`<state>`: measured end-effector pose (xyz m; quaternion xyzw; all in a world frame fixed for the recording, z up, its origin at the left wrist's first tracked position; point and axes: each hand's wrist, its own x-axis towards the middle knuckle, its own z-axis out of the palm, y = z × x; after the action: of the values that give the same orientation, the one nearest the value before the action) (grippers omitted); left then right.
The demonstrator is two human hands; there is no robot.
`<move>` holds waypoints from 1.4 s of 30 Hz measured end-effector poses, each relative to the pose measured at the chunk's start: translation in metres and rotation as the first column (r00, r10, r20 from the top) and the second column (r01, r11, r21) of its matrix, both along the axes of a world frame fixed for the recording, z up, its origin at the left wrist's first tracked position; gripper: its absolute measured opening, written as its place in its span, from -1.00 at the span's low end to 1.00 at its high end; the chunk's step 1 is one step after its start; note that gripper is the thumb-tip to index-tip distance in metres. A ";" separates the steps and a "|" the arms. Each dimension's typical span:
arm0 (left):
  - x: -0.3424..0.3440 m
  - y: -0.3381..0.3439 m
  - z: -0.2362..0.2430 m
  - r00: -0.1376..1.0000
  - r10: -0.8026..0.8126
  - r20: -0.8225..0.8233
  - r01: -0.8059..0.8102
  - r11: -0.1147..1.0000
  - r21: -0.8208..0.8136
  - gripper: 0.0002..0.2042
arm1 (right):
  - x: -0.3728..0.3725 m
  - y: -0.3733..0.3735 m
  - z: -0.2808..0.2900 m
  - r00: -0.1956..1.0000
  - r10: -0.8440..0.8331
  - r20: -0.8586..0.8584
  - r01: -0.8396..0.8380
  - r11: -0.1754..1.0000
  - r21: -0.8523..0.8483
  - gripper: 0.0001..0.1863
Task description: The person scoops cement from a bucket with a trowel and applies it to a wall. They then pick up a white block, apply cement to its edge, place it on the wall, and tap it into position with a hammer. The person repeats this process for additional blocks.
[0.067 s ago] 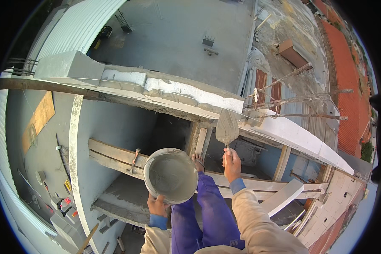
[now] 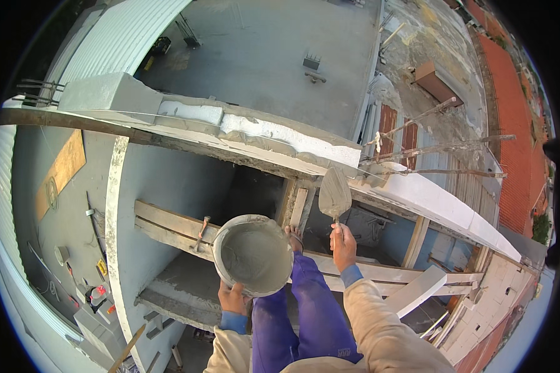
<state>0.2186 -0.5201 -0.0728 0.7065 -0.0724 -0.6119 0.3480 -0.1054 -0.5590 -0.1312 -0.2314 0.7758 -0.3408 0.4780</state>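
Note:
My left hand (image 2: 233, 298) grips the near rim of a round bucket (image 2: 220, 264), its thumb over the edge. Grey wet mortar (image 2: 255, 253) lies inside the bucket. In my right hand (image 2: 343, 248) is the handle of a pointed bricklayer's trowel (image 2: 335, 194), its blade directed away from me and smeared with mortar. Just beyond the blade runs a wall top with white blocks (image 2: 292, 140) and mortar along them. A taut string line (image 2: 186, 120) passes along that wall.
I stand on wooden planks (image 2: 330, 264) over deep openings between walls. A hammer (image 2: 202, 233) rests on the planks at left. A pale block (image 2: 417, 291) lies across them at right. Rough poles (image 2: 442, 148) stick out beyond the wall. Tools and a bucket (image 2: 61, 255) lie far below at left.
The trowel and my right hand have come slightly nearer to me, away from the wall. The whole view has shifted a little. Both hands keep their hold.

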 end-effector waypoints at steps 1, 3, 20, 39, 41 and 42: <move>0.001 -0.003 0.013 0.999 0.042 -0.023 -0.042 0.999 -0.007 -0.39 | 0.001 0.010 0.020 0.989 0.141 -0.043 -0.143 0.988 -0.055 -0.53; 0.003 -0.008 0.033 0.998 0.058 -0.023 -0.059 0.997 -0.042 -0.38 | 0.008 0.035 0.068 0.908 0.401 -0.121 -0.384 0.912 0.142 -0.58; 0.041 -0.067 0.111 0.801 -0.219 0.557 0.386 0.901 -0.200 -0.46 | 0.097 -0.032 0.205 -0.113 0.897 -0.427 -0.968 -0.003 0.250 -0.77; 0.109 0.098 0.136 0.877 0.476 -0.071 -0.480 0.861 -0.169 -0.40 | 0.248 -0.170 0.103 0.327 0.236 0.915 -0.115 0.971 -0.209 -0.64; 0.117 0.141 0.136 0.873 0.488 -0.007 -0.486 0.868 -0.103 -0.40 | 0.303 -0.220 0.083 0.407 0.203 0.891 -0.015 0.976 -0.216 -0.64; 0.119 0.161 0.135 0.851 0.525 -0.008 -0.524 0.847 -0.092 -0.40 | 0.330 -0.243 0.074 0.376 0.137 0.916 0.070 0.982 -0.176 -0.64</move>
<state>0.3377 -0.3588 0.0620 0.6883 0.0924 -0.4836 0.5328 0.2243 -0.8017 -0.0567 -0.0606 0.3362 -0.4725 0.8124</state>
